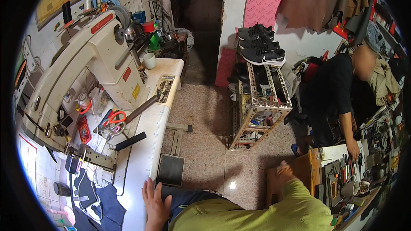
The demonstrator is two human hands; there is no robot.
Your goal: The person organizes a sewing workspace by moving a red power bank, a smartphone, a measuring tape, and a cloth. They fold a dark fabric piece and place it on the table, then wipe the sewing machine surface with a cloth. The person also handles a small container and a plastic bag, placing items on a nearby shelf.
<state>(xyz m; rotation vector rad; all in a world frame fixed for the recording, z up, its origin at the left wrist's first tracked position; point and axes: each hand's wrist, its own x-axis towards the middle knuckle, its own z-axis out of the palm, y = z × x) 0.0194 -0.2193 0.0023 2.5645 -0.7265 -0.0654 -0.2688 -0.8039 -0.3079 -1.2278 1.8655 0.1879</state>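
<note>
Cluttered cobbler's workshop: left hand (155,205) lies flat and released on the white desk (147,137) edge near the pedal (170,169), while right hand (284,169), grip unclear, reaches a wooden stool (299,175), seemingly between steps.

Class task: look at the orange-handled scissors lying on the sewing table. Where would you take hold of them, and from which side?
Grip the orange-handled scissors by the handle loops, probably coming from above. They lie flat on the sewing table beside the sewing machine, loops uppermost and plainly exposed, blades toward the clutter.
</note>
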